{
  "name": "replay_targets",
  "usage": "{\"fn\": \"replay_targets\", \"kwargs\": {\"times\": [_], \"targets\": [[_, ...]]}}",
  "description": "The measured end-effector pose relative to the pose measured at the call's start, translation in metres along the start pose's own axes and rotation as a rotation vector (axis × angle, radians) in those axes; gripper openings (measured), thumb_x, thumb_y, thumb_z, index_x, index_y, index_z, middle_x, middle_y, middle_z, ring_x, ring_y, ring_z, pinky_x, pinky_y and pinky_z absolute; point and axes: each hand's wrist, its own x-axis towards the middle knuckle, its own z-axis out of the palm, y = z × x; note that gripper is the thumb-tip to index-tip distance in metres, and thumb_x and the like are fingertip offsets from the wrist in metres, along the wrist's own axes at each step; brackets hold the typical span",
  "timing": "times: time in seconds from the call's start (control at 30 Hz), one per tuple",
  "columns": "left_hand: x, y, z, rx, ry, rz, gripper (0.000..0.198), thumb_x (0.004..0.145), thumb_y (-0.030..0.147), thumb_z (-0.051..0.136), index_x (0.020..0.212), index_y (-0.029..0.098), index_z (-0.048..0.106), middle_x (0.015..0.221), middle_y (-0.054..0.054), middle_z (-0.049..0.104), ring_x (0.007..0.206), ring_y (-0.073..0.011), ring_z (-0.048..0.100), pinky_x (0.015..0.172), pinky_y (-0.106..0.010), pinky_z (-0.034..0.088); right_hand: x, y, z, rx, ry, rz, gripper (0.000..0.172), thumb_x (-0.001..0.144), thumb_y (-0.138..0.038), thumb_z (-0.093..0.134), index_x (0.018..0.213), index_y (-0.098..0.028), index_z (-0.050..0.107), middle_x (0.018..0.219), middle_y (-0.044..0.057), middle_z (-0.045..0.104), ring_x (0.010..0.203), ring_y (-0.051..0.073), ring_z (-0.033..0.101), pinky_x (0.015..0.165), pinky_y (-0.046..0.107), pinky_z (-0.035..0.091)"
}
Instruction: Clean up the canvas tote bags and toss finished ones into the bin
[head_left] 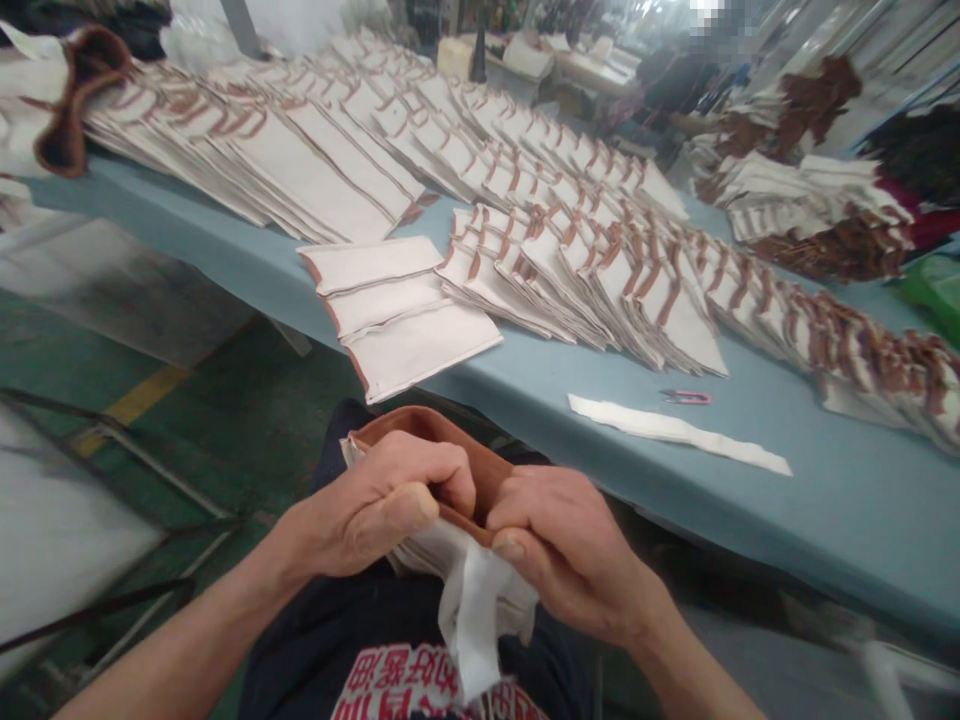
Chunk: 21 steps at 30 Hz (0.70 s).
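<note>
Above my lap, both hands grip the rim of a brown and white fabric piece (442, 430), brown on the inside and white outside. My left hand (390, 500) pinches the rim on the left, thumb outside and fingers curled over the brown lining. Close beside it, my right hand (562, 540) pinches the same rim with the thumb against the outer side. From between the hands a loose white fabric strip (476, 620) hangs down. Just beyond, a flat white panel with brown edging (412, 315) overhangs the table's near edge.
A blue-covered table (525, 420) runs across the view, bearing rows of overlapping white panels (322, 160). Near its front edge lie a white strip (675, 428) and pink-handled thread snips (686, 397). Brown and white pieces (817, 210) are heaped at right. A metal-framed stand (172, 480) is at left.
</note>
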Motion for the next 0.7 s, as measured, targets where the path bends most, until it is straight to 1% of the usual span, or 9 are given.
{"fn": "replay_targets", "kwargs": {"times": [0.07, 0.13, 0.17, 0.23, 0.3, 0.33, 0.4, 0.57, 0.7], "targets": [[-0.002, -0.002, -0.012, 0.220, -0.003, 0.047, 0.079, 0.098, 0.081, 0.020, 0.074, 0.017, 0.058, 0.068, -0.001, 0.059, 0.061, -0.0147, 0.048, 0.061, -0.029, 0.037, 0.001, -0.004, -0.011, -0.047, -0.022, 0.017, 0.035, 0.113, -0.034, 0.039, 0.086, -0.021, 0.057, 0.068, 0.000, 0.059, 0.061, 0.014, 0.048, 0.062, 0.030, 0.036], [-0.005, -0.006, -0.021, 0.380, -0.005, 0.074, 0.075, 0.104, 0.072, 0.015, 0.075, 0.017, 0.058, 0.069, -0.001, 0.059, 0.063, -0.0152, 0.050, 0.064, -0.029, 0.038, 0.001, -0.008, -0.022, -0.073, -0.043, 0.037, 0.031, 0.112, -0.030, 0.041, 0.086, -0.021, 0.057, 0.069, 0.000, 0.059, 0.062, 0.014, 0.049, 0.063, 0.030, 0.036], [-0.007, -0.009, -0.024, 0.444, -0.004, 0.080, 0.069, 0.107, 0.067, 0.020, 0.077, 0.018, 0.059, 0.070, -0.001, 0.060, 0.064, -0.0153, 0.052, 0.066, -0.029, 0.038, 0.000, -0.010, -0.027, -0.082, -0.050, 0.049, 0.029, 0.111, -0.028, 0.042, 0.087, -0.021, 0.056, 0.070, 0.000, 0.059, 0.063, 0.014, 0.050, 0.064, 0.029, 0.036], [-0.010, -0.011, -0.026, 0.555, 0.000, 0.084, 0.048, 0.107, 0.051, 0.040, 0.079, 0.018, 0.060, 0.073, -0.001, 0.063, 0.068, -0.0158, 0.055, 0.069, -0.028, 0.039, -0.003, -0.011, -0.037, -0.092, -0.056, 0.089, 0.025, 0.110, -0.025, 0.044, 0.087, -0.021, 0.055, 0.072, -0.001, 0.059, 0.065, 0.014, 0.052, 0.065, 0.029, 0.038], [-0.010, -0.009, -0.023, 0.602, 0.004, 0.109, 0.022, 0.097, 0.031, 0.057, 0.080, 0.018, 0.062, 0.074, 0.000, 0.065, 0.071, -0.0157, 0.056, 0.072, -0.028, 0.040, -0.009, -0.009, -0.046, -0.103, -0.054, 0.154, 0.024, 0.109, -0.024, 0.045, 0.087, -0.022, 0.054, 0.073, -0.001, 0.058, 0.067, 0.014, 0.053, 0.065, 0.027, 0.039], [-0.009, -0.007, -0.021, 0.598, 0.000, 0.128, 0.014, 0.092, 0.022, 0.059, 0.080, 0.018, 0.062, 0.073, 0.000, 0.065, 0.071, -0.0154, 0.057, 0.073, -0.028, 0.041, -0.013, -0.007, -0.050, -0.114, -0.054, 0.197, 0.023, 0.109, -0.024, 0.045, 0.087, -0.022, 0.055, 0.074, -0.001, 0.059, 0.068, 0.014, 0.054, 0.065, 0.027, 0.040], [-0.006, 0.000, -0.017, 0.551, -0.028, 0.166, 0.012, 0.088, 0.013, 0.057, 0.078, 0.019, 0.061, 0.070, 0.001, 0.063, 0.070, -0.0147, 0.056, 0.075, -0.028, 0.042, -0.019, -0.001, -0.057, -0.154, -0.057, 0.278, 0.023, 0.109, -0.023, 0.046, 0.087, -0.022, 0.055, 0.076, -0.001, 0.060, 0.069, 0.014, 0.055, 0.066, 0.026, 0.042], [0.007, 0.013, -0.012, 0.495, -0.122, 0.176, 0.017, 0.090, 0.013, 0.058, 0.075, 0.019, 0.062, 0.067, 0.002, 0.062, 0.067, -0.0138, 0.054, 0.071, -0.028, 0.041, -0.020, 0.002, -0.067, -0.289, -0.088, 0.372, 0.020, 0.108, -0.021, 0.046, 0.092, -0.022, 0.058, 0.083, 0.000, 0.065, 0.075, 0.015, 0.060, 0.071, 0.027, 0.045], [0.016, 0.017, -0.011, 0.465, -0.161, 0.124, 0.016, 0.094, 0.017, 0.061, 0.080, 0.019, 0.067, 0.072, 0.002, 0.066, 0.069, -0.0127, 0.058, 0.071, -0.025, 0.040, -0.005, -0.007, -0.061, -0.339, -0.125, 0.240, 0.008, 0.104, -0.027, 0.056, 0.105, -0.021, 0.061, 0.094, 0.003, 0.071, 0.087, 0.019, 0.064, 0.080, 0.031, 0.045]]}}
